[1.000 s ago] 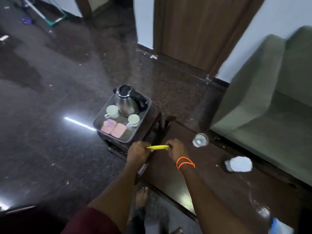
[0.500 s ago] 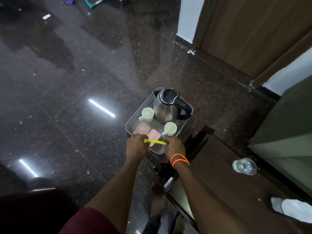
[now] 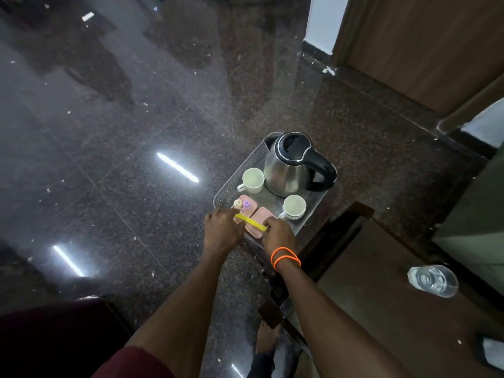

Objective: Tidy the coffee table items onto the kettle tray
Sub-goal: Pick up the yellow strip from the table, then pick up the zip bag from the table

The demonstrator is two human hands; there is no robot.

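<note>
Pinched at its left end by the left hand (image 3: 222,233) and at its right end by the right hand (image 3: 278,236), yellow stick (image 3: 251,222) spans level between both, long axis left-to-right, over pink packets (image 3: 259,223) at kettle tray (image 3: 246,165) near edge.

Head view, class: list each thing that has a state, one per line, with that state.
Kettle: upright on tray, lid shut.
Left cup: upright, empty.
Right cup: upright, empty.
Yellow stick: held at both ends over the tray.
Left hand: gripping stick.
Right hand: gripping stick.
Glass: on the table.
</note>
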